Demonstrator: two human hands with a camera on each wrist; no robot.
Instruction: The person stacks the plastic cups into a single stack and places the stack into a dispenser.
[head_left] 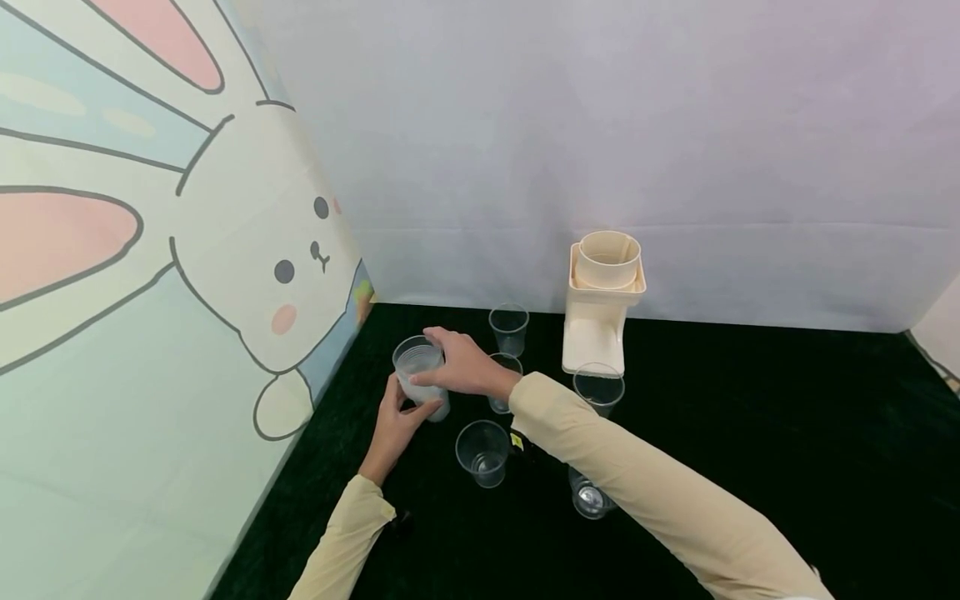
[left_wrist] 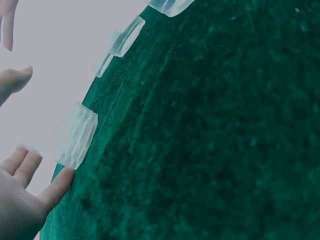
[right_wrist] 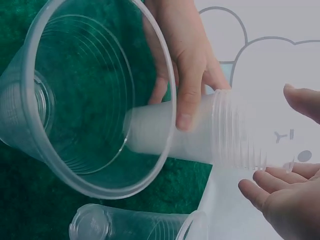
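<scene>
A stack of clear plastic cups stands at the left of the dark green cloth. My left hand grips its lower part, and in the right wrist view its thumb lies across the stack. My right hand curls round the top of the stack. The right hand's fingers sit at the rim. In the left wrist view only the left hand's fingers show beside a ribbed cup.
Single clear cups stand around the hands: one behind, one in front, one by the forearm and one under it. A cream cup holder stands at the back. A rabbit-print wall closes the left side.
</scene>
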